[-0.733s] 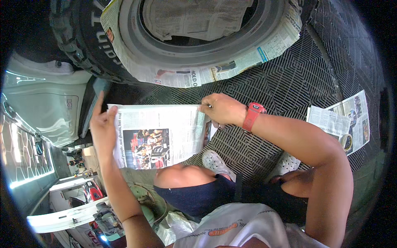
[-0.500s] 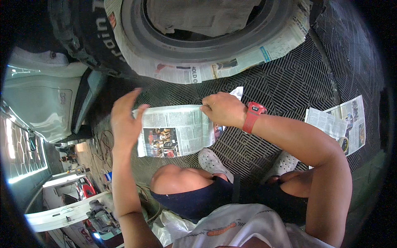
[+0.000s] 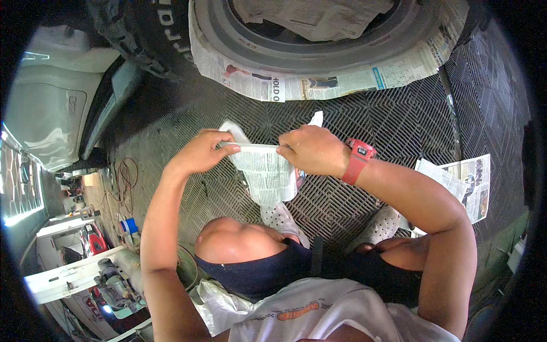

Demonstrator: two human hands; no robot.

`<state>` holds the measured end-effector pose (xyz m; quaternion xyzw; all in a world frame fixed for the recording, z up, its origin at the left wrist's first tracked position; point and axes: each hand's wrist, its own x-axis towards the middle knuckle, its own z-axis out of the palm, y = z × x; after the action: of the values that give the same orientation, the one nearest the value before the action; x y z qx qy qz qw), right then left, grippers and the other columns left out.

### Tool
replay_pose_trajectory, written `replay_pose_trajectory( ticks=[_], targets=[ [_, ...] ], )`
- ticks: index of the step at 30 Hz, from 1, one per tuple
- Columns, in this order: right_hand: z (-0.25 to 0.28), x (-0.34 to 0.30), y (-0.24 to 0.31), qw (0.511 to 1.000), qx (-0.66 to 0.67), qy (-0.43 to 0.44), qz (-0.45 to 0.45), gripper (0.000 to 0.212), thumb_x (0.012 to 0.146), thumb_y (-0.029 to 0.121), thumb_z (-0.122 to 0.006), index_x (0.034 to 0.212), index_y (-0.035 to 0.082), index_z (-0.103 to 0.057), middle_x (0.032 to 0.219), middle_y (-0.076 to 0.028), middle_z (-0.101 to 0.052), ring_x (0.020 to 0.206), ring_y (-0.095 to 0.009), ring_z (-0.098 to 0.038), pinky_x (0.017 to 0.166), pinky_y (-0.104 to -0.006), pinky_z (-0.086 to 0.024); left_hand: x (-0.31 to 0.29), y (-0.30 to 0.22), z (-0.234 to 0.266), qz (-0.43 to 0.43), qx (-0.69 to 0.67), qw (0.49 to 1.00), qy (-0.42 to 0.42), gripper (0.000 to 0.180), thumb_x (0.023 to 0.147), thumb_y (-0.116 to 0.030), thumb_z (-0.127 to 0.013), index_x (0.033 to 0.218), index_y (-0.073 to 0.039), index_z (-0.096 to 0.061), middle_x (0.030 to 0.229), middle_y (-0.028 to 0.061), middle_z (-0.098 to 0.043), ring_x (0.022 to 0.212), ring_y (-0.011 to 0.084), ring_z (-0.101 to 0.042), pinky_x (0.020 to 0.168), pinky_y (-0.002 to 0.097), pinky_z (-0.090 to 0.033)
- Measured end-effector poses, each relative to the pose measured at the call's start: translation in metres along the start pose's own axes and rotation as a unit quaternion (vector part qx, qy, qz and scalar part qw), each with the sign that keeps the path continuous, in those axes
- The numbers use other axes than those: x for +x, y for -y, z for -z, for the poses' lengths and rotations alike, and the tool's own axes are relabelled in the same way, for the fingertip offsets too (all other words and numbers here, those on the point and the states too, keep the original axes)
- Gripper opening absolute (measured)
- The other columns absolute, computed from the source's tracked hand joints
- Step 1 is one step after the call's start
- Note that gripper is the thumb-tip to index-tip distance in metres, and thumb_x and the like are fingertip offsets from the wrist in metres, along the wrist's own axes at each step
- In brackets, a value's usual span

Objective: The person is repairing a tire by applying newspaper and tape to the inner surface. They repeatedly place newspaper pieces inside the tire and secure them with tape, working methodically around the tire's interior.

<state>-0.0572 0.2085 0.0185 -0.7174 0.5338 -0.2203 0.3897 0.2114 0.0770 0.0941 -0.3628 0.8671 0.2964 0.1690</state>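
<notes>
A sheet of newspaper (image 3: pixel 263 174) hangs between my two hands above the floor, its top edge roughly level. My left hand (image 3: pixel 208 149) pinches that edge on the left, thumb against fingers, and a loose flap sticks up just behind it. On the right, my right hand (image 3: pixel 307 148) grips the same edge, with a white corner poking out past the knuckles. A red watch (image 3: pixel 359 159) is on my right wrist. Ahead of my hands stands a wheel (image 3: pixel 319 48) with strips of newspaper (image 3: pixel 296 88) lining the rim's edge.
More newspaper sheets (image 3: pixel 470 185) lie on the dark ribbed floor mat (image 3: pixel 364 122) at the right. A light-coloured car body (image 3: pixel 51 108) is at the left. Cables (image 3: pixel 122 176), a blue roll (image 3: pixel 130 226) and a white bench with tools (image 3: pixel 85 273) are at the lower left.
My left hand came in to the right and took hold of the newspaper's edge. The left part of the sheet is now folded back, so less of it shows.
</notes>
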Motion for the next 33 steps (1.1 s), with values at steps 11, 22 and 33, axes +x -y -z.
replay_pose_trajectory(
  ticks=[11, 22, 33],
  targets=[
    [-0.012, -0.003, 0.017, 0.996, 0.085, 0.0, 0.029, 0.033, 0.102, 0.028, -0.057, 0.113, 0.0, -0.071, 0.087, -0.027, -0.073, 0.081, -0.046, -0.072, 0.079, -0.0577, -0.056, 0.006, -0.064, -0.008, -0.044, -0.038, 0.998, -0.031, 0.03, 0.088, -0.021, -0.082, 0.117, -0.014, -0.078, 0.099, 0.0056, -0.076, 0.104, 0.026, -0.07, 0.121, 0.0484, -0.036],
    [-0.013, -0.029, -0.045, 0.999, -0.021, 0.03, 0.003, 0.061, 0.105, 0.021, -0.056, 0.155, -0.007, -0.034, 0.083, -0.029, -0.07, 0.079, -0.048, -0.071, 0.074, -0.0581, -0.056, -0.018, -0.059, 0.008, -0.12, 0.135, 0.977, -0.109, 0.013, 0.087, -0.02, -0.079, 0.097, -0.014, -0.083, 0.074, 0.008, -0.059, 0.085, 0.0298, -0.065, 0.121, 0.0536, -0.036],
    [-0.014, -0.016, -0.045, 0.999, 0.017, 0.044, -0.016, 0.068, 0.107, 0.025, -0.054, 0.166, 0.008, -0.027, 0.082, -0.024, -0.074, 0.08, -0.042, -0.075, 0.075, -0.0537, -0.058, -0.016, -0.084, 0.02, -0.132, 0.143, 0.98, -0.041, 0.012, 0.083, -0.019, -0.082, 0.093, -0.013, -0.083, 0.071, 0.0069, -0.054, 0.078, 0.0282, -0.062, 0.123, 0.0574, -0.033]
  ],
)
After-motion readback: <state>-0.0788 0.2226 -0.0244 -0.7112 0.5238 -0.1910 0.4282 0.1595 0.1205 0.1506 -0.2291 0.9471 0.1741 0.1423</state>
